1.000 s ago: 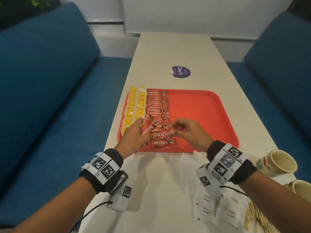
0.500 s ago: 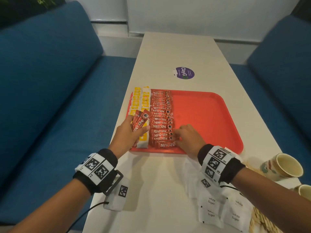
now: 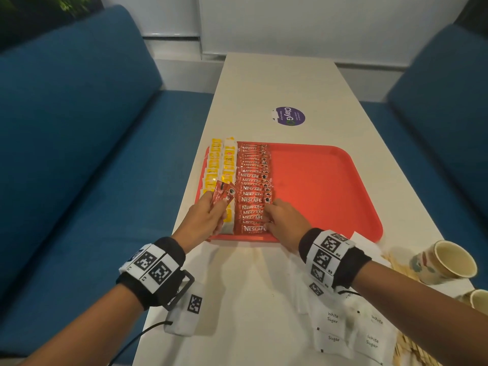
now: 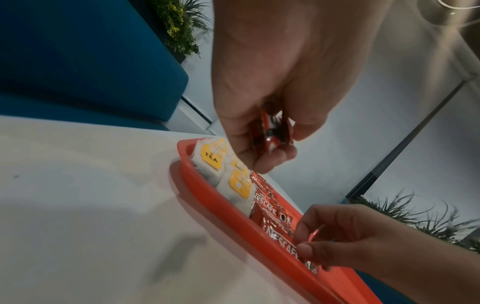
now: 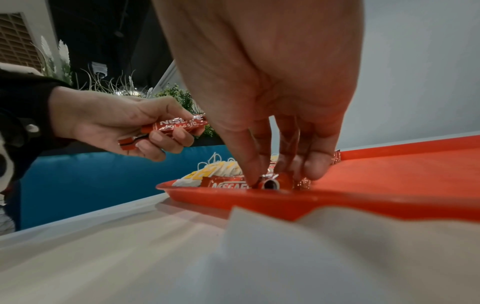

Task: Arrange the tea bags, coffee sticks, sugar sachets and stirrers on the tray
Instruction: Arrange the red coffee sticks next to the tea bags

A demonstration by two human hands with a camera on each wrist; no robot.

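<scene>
Right hand [image 5: 262,86] reaches down into red tray [image 5: 389,197], fingertips [image 5: 250,174] on what looks like a coffee stick [image 5: 270,183] beside tea bags [image 5: 213,170]; left hand [image 5: 116,123] grips spare coffee sticks [image 5: 179,125] above pale counter [image 5: 103,257].
</scene>
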